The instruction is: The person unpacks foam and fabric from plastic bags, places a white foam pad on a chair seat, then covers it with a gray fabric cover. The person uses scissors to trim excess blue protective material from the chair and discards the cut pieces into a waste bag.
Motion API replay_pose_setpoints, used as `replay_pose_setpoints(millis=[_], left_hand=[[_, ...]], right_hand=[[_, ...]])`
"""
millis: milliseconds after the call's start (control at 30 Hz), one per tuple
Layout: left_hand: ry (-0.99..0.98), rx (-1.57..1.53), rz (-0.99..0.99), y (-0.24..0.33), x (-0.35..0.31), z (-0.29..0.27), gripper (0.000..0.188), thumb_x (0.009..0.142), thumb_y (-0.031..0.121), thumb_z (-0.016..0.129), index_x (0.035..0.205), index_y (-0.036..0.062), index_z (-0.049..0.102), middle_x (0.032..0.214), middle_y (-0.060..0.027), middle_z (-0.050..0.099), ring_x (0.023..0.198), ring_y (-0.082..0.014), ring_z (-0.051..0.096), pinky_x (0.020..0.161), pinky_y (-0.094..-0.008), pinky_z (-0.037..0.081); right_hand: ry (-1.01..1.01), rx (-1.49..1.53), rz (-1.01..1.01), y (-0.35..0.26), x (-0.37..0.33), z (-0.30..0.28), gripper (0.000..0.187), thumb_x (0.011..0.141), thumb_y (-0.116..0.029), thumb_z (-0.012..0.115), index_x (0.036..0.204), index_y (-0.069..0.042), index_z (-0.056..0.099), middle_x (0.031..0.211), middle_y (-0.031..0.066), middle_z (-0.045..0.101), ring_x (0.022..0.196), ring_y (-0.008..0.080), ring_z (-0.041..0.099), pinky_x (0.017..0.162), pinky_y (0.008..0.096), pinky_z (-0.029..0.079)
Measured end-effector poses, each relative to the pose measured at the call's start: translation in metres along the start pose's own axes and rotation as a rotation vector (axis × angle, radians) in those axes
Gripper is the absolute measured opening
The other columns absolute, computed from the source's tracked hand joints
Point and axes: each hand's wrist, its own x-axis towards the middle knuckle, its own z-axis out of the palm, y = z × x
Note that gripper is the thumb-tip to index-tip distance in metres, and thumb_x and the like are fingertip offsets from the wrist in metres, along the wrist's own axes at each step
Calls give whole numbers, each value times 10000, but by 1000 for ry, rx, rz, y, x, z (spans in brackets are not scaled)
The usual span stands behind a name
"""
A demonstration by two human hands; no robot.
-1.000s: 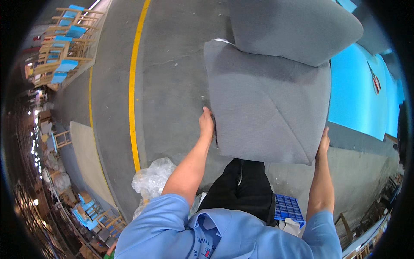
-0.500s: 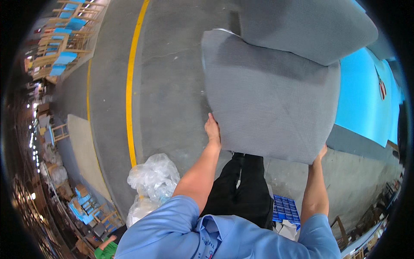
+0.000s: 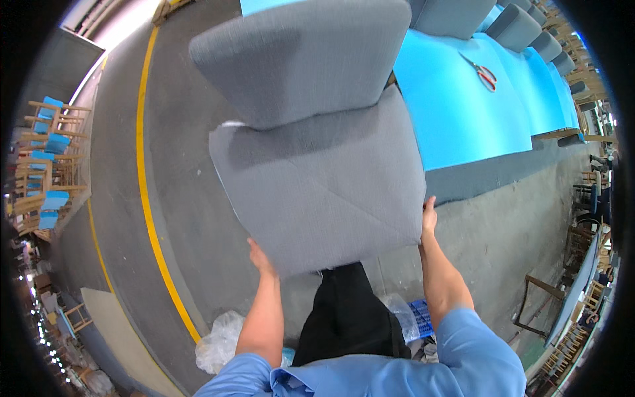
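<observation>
A grey upholstered chair (image 3: 324,192) is directly before me, its seat toward me and its backrest (image 3: 304,66) at the far side. My left hand (image 3: 262,258) holds the seat's near left corner, with its fingers partly hidden under the edge. At the right side my right hand (image 3: 428,221) grips the seat edge close to the near corner. A faint crease runs across the fabric. The chair's legs and underside are out of sight.
Blue sheets (image 3: 456,126) cover a surface on the right, with red-handled scissors (image 3: 487,78) on them. More grey chairs (image 3: 512,28) line up beyond. Clear plastic bags (image 3: 221,341) and a blue crate (image 3: 421,317) lie near me. A yellow line (image 3: 147,178) marks the floor at left.
My view has turned to the right. The chair and both hands now appear farther left and lower in it, and more of the blue sheets and the chair row shows. Both hands keep hold of the seat.
</observation>
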Motion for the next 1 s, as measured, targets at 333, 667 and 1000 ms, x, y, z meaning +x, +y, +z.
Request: replay_pose_setpoints(millis=[333,667,1000], left_hand=[[12,113,-120,5,18,28,674,1095,531,396,1225,-83,643,1185,-180,691,1049,-300,659,916,-420,513],[161,637,681,108,-34,23,476,1053,419,549,1256,-5,615,1143,-151,655,1078,-255,624,980,-397,479],[-55,830,87,121,-20,149,921,930,581,673,1502,-86,398,1510,-280,477,1388,-408,483,1142,-464,393]], right_hand=[[40,-101,-217,1,14,8,593,1062,-494,501,955,43,730,824,121,698,788,220,612,805,382,498],[48,-532,-881,-105,-116,-14,532,979,-397,641,1353,-24,578,1346,220,578,1228,384,563,1039,477,451],[-228,-848,-462,-204,-77,87,1063,872,-715,624,1539,64,343,1319,329,608,1200,449,628,1014,464,507]])
